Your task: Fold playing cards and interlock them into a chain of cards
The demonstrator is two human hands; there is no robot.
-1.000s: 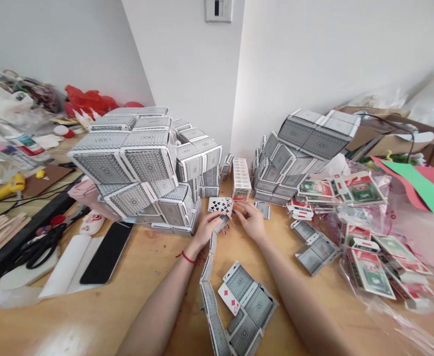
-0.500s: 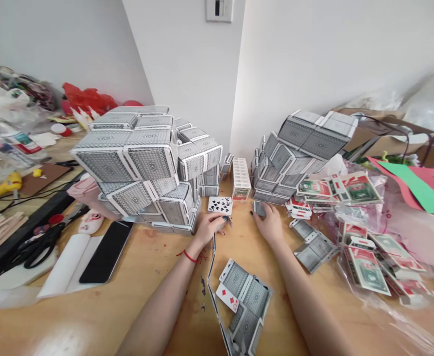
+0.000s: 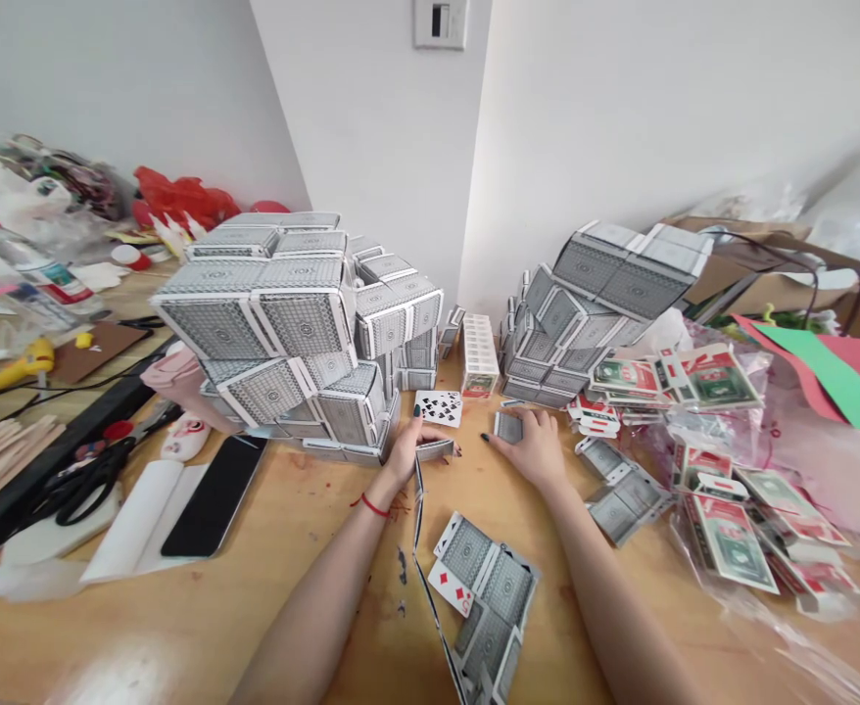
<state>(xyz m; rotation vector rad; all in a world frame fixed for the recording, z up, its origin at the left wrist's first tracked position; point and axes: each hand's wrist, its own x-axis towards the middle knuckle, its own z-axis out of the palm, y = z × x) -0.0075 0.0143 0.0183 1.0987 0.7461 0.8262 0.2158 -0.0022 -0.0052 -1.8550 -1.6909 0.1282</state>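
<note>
A long strip of joined playing cards (image 3: 418, 514) stands on edge on the table, its far end bent to the right. My left hand (image 3: 404, 452) is at that end, thumb raised and fingers curled behind the bent card. Just beyond lies a face-up ten of spades (image 3: 439, 407). My right hand (image 3: 537, 446) rests on the table with its fingers on a grey-backed playing card (image 3: 507, 427), partly covered. Between my forearms are several joined grey-backed cards (image 3: 500, 597) with a five of diamonds (image 3: 450, 588) among them.
Large structures of folded cards stand at left (image 3: 298, 323) and right (image 3: 584, 313), with a narrow card block (image 3: 478, 357) between. Card boxes (image 3: 731, 534) in plastic lie on the right. A phone (image 3: 214, 497), scissors (image 3: 96, 475) and yellow glue gun (image 3: 15, 367) are on the left.
My left thumb has lifted, and the strip's end card now shows bent to the right against the fingers. My right fingers have shifted slightly left, with the card nearer me.
</note>
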